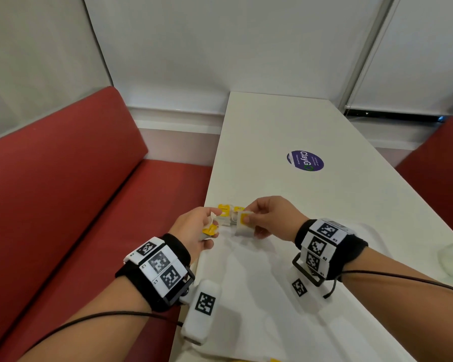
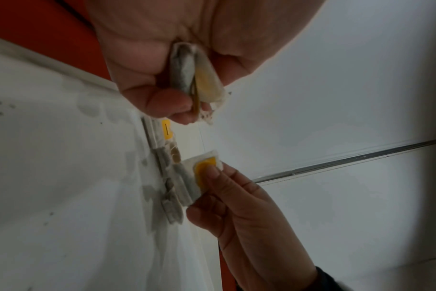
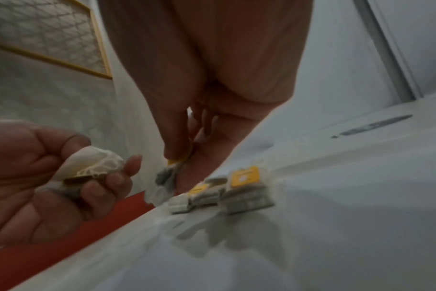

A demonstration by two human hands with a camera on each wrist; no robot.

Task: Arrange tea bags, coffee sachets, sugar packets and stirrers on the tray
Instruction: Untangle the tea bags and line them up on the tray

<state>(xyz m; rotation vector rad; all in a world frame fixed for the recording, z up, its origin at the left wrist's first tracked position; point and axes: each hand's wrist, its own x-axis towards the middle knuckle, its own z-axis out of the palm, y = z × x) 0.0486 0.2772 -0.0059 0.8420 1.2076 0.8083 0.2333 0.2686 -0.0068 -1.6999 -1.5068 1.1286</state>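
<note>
My left hand (image 1: 194, 228) grips a tea bag (image 1: 210, 229); my right hand (image 1: 270, 218) pinches another tea bag (image 1: 243, 224) above the desk (image 1: 298, 131).

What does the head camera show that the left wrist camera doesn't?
Only the head view shows the round purple sticker on the white table, the red bench seat and both wristbands with markers. Only the left wrist view shows the underside of the tea bags that the left hand grips. Both show the right hand pinching a yellow-tagged tea bag, and more tea bags lying on the table.
</note>
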